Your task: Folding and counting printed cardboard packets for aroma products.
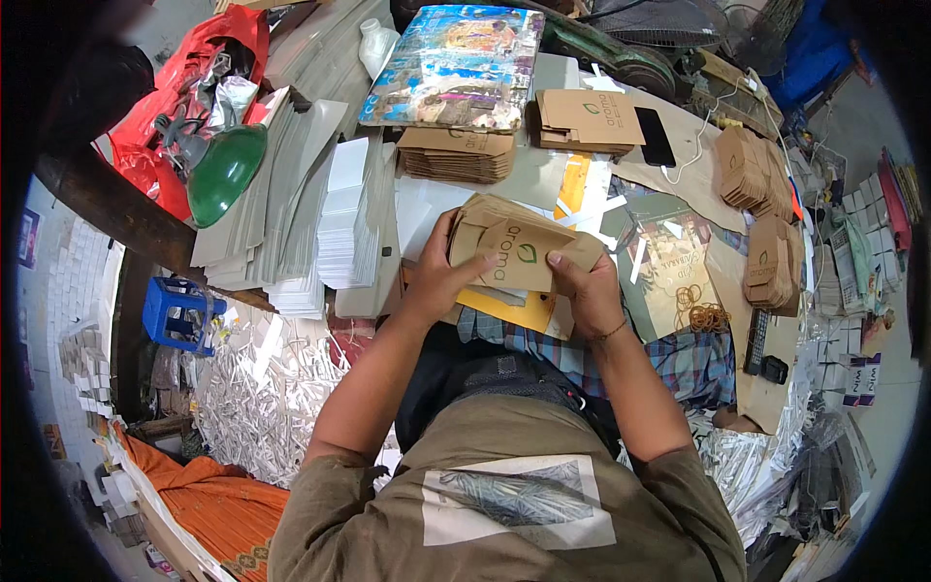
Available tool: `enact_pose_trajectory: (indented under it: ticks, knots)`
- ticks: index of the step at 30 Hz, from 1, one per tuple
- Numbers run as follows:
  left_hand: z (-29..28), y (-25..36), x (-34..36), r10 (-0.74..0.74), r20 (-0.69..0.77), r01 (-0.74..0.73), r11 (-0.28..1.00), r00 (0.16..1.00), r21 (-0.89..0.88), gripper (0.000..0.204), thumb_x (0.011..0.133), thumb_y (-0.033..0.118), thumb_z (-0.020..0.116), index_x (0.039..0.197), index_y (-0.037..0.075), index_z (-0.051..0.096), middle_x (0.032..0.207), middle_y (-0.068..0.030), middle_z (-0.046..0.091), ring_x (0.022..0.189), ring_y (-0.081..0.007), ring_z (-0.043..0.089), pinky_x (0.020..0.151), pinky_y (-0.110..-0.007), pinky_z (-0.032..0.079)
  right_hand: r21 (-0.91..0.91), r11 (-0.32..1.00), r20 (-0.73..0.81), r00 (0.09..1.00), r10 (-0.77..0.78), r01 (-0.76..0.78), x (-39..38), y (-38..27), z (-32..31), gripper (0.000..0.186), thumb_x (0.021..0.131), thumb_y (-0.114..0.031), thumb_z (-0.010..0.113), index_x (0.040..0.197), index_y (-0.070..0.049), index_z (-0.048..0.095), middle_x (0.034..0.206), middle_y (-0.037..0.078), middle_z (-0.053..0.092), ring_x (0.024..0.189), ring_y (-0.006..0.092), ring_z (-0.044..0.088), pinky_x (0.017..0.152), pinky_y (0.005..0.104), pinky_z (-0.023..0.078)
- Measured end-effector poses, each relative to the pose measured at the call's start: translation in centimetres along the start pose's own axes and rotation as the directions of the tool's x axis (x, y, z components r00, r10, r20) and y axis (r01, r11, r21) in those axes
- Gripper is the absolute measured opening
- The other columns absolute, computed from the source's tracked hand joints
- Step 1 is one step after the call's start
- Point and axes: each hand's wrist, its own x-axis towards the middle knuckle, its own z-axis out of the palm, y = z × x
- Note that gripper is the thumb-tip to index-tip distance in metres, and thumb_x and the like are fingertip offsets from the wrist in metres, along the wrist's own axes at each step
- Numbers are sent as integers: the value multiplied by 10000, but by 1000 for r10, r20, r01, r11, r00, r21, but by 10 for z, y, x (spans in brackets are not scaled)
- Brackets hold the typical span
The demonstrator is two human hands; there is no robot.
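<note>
My left hand (448,267) grips the left side of a small stack of folded brown kraft paper pieces (514,238) printed with a green leaf mark, its thumb lying over the front. My right hand (582,286) holds the same stack at its right, thumb pressed on the face. Beneath them lies a yellow-orange sheet (529,318). Further back sit a bundle of similar brown pieces (456,155) and another bundle (582,131). More bundles (771,262) stand along the right. Rubber bands (700,308) rest on a printed board to the right of my right hand.
White card stacks (337,233), grey board sheets (223,257), a green lamp shade (226,175) and red plastic (141,136) are at the left. A black phone (655,136) with a white cable lies at the back right. A blue crate (182,315) and paper shreds (247,407) are lower left.
</note>
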Motion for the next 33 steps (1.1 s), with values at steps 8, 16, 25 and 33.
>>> enact_pose_trajectory:
  ticks: [8,16,25,33]
  knots:
    - [-5,36,-6,79,105,-100,973,991,206,680,951,48,849,1547,1,525,1436,-129,670,1322,-189,643,1148,-358,509,-206,945,33,967,-254,255,-20,-31,-6,723,919,-178,940,1521,-19,573,1551,143,619,1277,208,695,1046,376,598]
    - [6,68,-6,144,369,-326,805,918,496,653,943,70,852,1527,15,563,1407,-153,701,1298,-216,679,1126,-368,530,-573,748,390,914,-112,336,-13,-84,38,559,938,-288,941,1340,12,695,1218,80,749,1086,141,704,937,299,581]
    - [23,35,-19,149,60,-145,987,987,-70,537,998,217,881,1417,2,622,1261,-94,739,1154,-175,697,1071,-337,537,-150,932,221,930,-294,330,-22,-56,45,260,1015,-221,875,1131,-27,746,1024,-5,765,945,66,676,873,265,557]
    - [13,71,3,329,402,-514,422,854,747,364,1040,250,825,1260,1,676,1206,-109,727,1186,-170,669,1028,-368,545,-301,774,309,825,-473,557,-5,-24,20,651,1050,-192,809,1636,-87,544,1514,136,632,1365,232,627,1173,378,488]
